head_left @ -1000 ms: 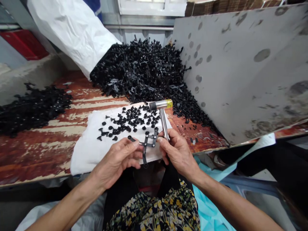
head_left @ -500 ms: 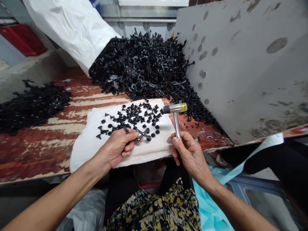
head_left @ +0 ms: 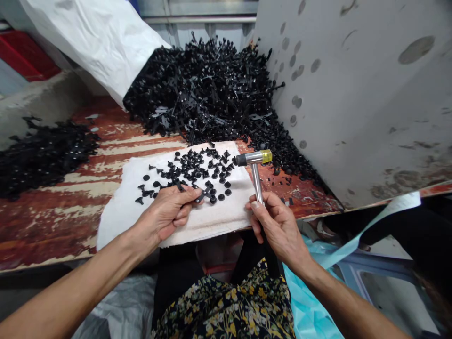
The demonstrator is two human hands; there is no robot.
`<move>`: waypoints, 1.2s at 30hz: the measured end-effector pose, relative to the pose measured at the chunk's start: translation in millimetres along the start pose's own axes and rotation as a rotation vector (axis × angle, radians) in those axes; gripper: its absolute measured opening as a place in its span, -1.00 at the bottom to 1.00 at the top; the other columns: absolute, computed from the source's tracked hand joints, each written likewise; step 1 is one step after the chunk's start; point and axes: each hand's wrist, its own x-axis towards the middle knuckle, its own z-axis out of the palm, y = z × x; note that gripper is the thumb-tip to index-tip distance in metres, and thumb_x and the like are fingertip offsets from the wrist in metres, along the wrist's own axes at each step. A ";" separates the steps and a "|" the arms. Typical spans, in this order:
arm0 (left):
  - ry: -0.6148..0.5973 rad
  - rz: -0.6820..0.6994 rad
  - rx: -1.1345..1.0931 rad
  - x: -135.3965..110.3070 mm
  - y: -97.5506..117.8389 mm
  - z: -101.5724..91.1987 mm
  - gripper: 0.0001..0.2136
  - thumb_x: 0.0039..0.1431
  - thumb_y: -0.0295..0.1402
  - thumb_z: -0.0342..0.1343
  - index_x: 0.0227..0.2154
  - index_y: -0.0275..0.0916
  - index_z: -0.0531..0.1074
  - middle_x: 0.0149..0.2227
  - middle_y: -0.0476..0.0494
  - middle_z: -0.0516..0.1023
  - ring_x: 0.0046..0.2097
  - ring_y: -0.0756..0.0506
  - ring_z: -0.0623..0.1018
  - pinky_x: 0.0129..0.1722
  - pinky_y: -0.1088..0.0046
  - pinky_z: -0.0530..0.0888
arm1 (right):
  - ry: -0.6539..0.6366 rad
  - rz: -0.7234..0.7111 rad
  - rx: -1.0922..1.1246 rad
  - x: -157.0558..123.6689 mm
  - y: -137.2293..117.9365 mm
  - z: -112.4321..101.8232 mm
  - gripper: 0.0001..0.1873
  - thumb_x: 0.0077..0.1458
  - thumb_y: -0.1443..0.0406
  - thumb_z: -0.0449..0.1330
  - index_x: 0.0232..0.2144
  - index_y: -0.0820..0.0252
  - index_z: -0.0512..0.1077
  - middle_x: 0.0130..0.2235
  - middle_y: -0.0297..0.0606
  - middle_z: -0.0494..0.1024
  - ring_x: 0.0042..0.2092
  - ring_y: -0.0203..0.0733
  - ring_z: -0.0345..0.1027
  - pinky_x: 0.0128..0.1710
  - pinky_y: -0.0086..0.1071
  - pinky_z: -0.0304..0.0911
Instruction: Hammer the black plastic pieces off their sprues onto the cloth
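Note:
My right hand (head_left: 278, 222) grips the steel handle of a small hammer (head_left: 257, 181), whose head has a black face and a yellow end. My left hand (head_left: 165, 217) rests over the white cloth (head_left: 197, 226) and holds a black moulded plastic runner (head_left: 205, 195), partly hidden by my fingers. Just beyond those fingers lie many loose black mushroom-shaped plastic pieces (head_left: 197, 172). The hammer head stands a little above the cloth's right edge, touching none of them.
A large heap of black moulded parts (head_left: 201, 94) spills from a white sack (head_left: 92, 42) against a scuffed grey metal sheet (head_left: 353, 94). Another black heap (head_left: 45, 160) lies left on the worn red table (head_left: 45, 230). A blue plastic sheet (head_left: 307, 301) hangs by my floral lap (head_left: 226, 301).
My left hand has moved forward and down from the air to the cloth, carrying the runner over the loose pieces. My right hand has drawn the hammer rightward, away from the runner.

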 end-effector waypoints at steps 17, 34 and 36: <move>0.049 -0.030 0.094 0.2 4.0 6.9 -0.82 0.06 -0.58 0.23 -0.59 -0.38 0.38 -0.66 -0.03 0.45 -0.78 0.23 0.07 -0.81 0.75 -0.03 | -0.002 0.001 -0.009 -0.5 1.0 -1.5 -0.74 0.22 0.07 0.13 -0.32 0.13 0.32 -0.61 -0.54 0.31 -0.69 -0.42 0.10 -0.73 -0.53 0.05; 0.126 -0.032 0.283 2.1 15.0 15.2 -0.76 0.08 -0.59 0.17 -0.62 -0.30 0.30 -0.69 -0.08 0.47 -0.77 0.19 0.02 -0.80 0.71 -0.08 | -0.114 -0.254 -0.494 -2.7 -3.0 -16.3 -0.52 0.32 0.30 0.00 0.25 0.20 0.27 -0.07 -0.08 0.60 -0.13 -0.13 0.53 -0.16 -0.25 0.47; 0.111 -0.050 0.303 5.2 15.4 12.0 -0.78 0.04 -0.58 0.20 -0.63 -0.30 0.32 -0.69 -0.10 0.48 -0.77 0.19 0.03 -0.80 0.70 -0.06 | -0.149 -0.353 -0.576 -1.2 -5.5 -17.9 -0.50 0.31 0.34 0.00 0.28 0.17 0.25 0.11 -0.04 0.54 0.06 -0.08 0.49 0.03 -0.17 0.43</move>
